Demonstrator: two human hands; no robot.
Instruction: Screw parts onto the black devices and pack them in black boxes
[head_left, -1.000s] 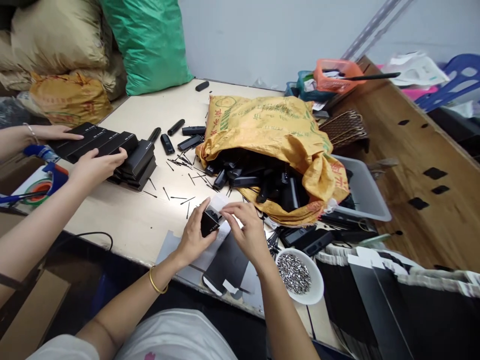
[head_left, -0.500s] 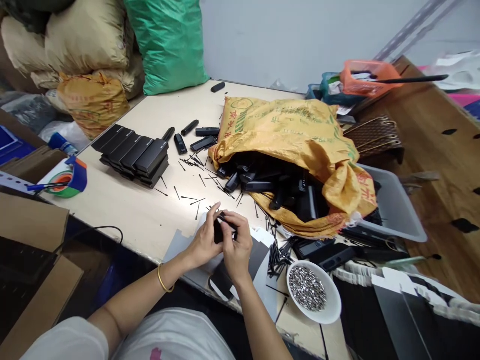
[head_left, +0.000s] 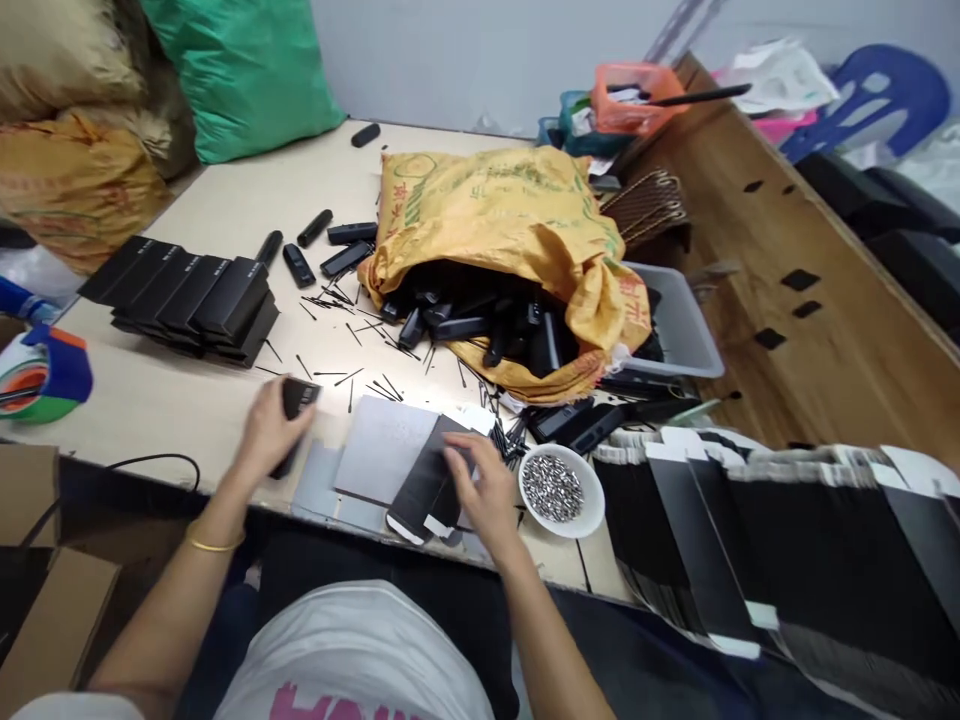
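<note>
My left hand (head_left: 266,430) is closed round a small black box (head_left: 298,398), held upright over the table left of a grey sheet (head_left: 386,447). My right hand (head_left: 484,485) rests with its fingers apart on a flat black carton (head_left: 429,478), whose white flaps show at its lower end. Stacked black boxes (head_left: 229,298) stand at the left of the table. Beyond my hands, a yellow woven sack (head_left: 502,220) lies open with black handheld devices (head_left: 461,328) in its mouth. A white bowl (head_left: 592,505) of small metal parts is just right of my right hand.
Thin black sticks (head_left: 349,378) lie scattered on the table (head_left: 180,400). Flat black cartons (head_left: 795,540) are piled at the right. A clear plastic bin (head_left: 694,325) stands behind them, and a tape roll (head_left: 45,375) sits at the left edge.
My hands have separated. The left has moved left with a black box; the right has come down onto the flat black carton. The view has swung to the right.
</note>
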